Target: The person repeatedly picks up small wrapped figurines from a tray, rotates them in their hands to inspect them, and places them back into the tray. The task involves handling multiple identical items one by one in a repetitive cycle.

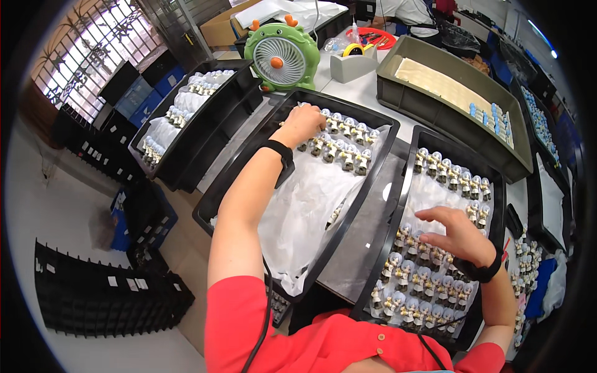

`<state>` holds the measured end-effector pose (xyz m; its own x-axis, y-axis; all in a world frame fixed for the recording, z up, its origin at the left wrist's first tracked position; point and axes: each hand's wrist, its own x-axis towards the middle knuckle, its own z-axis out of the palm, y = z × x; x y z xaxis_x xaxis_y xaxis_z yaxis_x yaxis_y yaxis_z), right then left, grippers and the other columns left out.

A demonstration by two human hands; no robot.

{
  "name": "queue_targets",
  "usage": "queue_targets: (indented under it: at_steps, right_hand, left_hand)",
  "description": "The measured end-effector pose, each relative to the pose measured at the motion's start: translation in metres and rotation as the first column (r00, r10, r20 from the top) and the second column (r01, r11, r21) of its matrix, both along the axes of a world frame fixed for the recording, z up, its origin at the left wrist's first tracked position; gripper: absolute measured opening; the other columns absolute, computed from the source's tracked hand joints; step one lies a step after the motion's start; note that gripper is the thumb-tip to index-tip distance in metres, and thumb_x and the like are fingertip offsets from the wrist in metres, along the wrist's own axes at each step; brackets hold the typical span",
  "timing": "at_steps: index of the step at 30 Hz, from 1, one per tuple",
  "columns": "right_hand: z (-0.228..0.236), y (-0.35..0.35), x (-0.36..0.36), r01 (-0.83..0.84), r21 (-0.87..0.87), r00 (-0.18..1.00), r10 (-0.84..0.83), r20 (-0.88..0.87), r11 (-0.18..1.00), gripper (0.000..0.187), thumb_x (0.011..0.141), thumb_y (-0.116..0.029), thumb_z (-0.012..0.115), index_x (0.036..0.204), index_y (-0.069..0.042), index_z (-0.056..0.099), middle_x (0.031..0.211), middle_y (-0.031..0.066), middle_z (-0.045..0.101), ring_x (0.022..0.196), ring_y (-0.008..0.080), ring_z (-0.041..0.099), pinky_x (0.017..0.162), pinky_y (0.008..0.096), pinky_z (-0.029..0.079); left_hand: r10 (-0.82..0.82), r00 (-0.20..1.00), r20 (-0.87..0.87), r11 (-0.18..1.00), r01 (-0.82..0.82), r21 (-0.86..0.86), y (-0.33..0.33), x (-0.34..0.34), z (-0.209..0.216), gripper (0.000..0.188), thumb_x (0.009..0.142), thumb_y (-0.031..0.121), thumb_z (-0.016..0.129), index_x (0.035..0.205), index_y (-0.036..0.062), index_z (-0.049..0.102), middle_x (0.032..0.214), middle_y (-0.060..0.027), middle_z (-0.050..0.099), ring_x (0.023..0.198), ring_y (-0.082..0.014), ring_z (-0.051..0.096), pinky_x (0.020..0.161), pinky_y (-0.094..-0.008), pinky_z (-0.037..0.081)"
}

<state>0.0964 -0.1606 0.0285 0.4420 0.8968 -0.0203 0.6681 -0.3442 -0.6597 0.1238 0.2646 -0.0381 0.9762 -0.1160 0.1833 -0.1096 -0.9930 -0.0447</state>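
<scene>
My left hand (303, 125) reaches to the far left end of a row of small figurines (336, 122) in the middle black tray (249, 163). Its fingers are curled down and closed; whatever they grip is hidden beneath them. The figurines have pale blue-grey hair and white, gold and dark clothing, and lie in two rows on a white plastic sheet (292, 217). A lone figurine (336, 213) rests by that tray's right side. Over the right black tray (418, 138), my right hand (459, 235) hovers with thumb and fingers apart, holding nothing. Several rows of similar figurines (429, 283) lie below it.
A green fan (283, 57) stands behind the middle tray, beside a tape dispenser (353, 61). Further black trays (205, 133) are stacked at left. A grey-green bin (451, 105) with pale blue pieces sits at back right. Another person (404, 11) is at the far side.
</scene>
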Motion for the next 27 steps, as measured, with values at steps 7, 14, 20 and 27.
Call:
queue_targets:
  at_steps: [7, 14, 20, 27]
  right_hand:
    - [-0.031, -0.005, 0.001, 0.036, 0.020, 0.998, -0.035, -0.059, 0.999, 0.038, 0.077, -0.018, 0.071, 0.110, -0.001, 0.061, 0.100, 0.0180, 0.064, 0.092, 0.0342, 0.061, 0.082, 0.0384, 0.048]
    - [-0.035, -0.008, 0.006, 0.068, -0.011, 0.995, -0.069, -0.069, 0.998, 0.039, 0.075, -0.017, 0.073, 0.110, -0.001, 0.061, 0.102, 0.0175, 0.064, 0.093, 0.0333, 0.061, 0.082, 0.0370, 0.047]
    - [-0.039, -0.011, 0.008, 0.011, 0.007, 1.000, -0.011, -0.025, 1.000, 0.038, 0.078, -0.018, 0.070, 0.111, -0.001, 0.059, 0.099, 0.0183, 0.062, 0.092, 0.0353, 0.060, 0.082, 0.0398, 0.047]
    - [-0.042, -0.013, 0.009, 0.005, -0.001, 1.000, -0.005, -0.015, 1.000, 0.039, 0.078, -0.019, 0.070, 0.111, -0.001, 0.059, 0.100, 0.0184, 0.062, 0.093, 0.0355, 0.059, 0.082, 0.0398, 0.047]
  left_hand:
    - [-0.062, 0.988, -0.139, 0.998, 0.057, -0.036, -0.006, 0.011, 0.004, 0.021, 0.065, 0.006, 0.070, 0.085, 0.0135, 0.072, 0.087, -0.0082, 0.064, 0.090, -0.0274, 0.061, 0.076, -0.0397, 0.049]
    - [0.040, 0.998, -0.051, 0.983, -0.048, -0.180, 0.000, 0.011, -0.013, 0.009, 0.074, 0.007, 0.062, 0.082, 0.0074, 0.067, 0.084, -0.0108, 0.065, 0.085, -0.0292, 0.061, 0.074, -0.0394, 0.049]
    - [0.182, 0.983, 0.033, 0.945, -0.165, -0.283, -0.007, 0.005, -0.010, 0.007, 0.079, 0.010, 0.060, 0.085, 0.0061, 0.062, 0.085, -0.0115, 0.062, 0.085, -0.0305, 0.059, 0.074, -0.0399, 0.047]
    - [0.060, 0.996, 0.067, 0.939, -0.034, -0.342, -0.016, 0.006, -0.006, 0.010, 0.077, 0.012, 0.063, 0.086, 0.0085, 0.065, 0.092, -0.0094, 0.063, 0.091, -0.0286, 0.058, 0.081, -0.0392, 0.046]
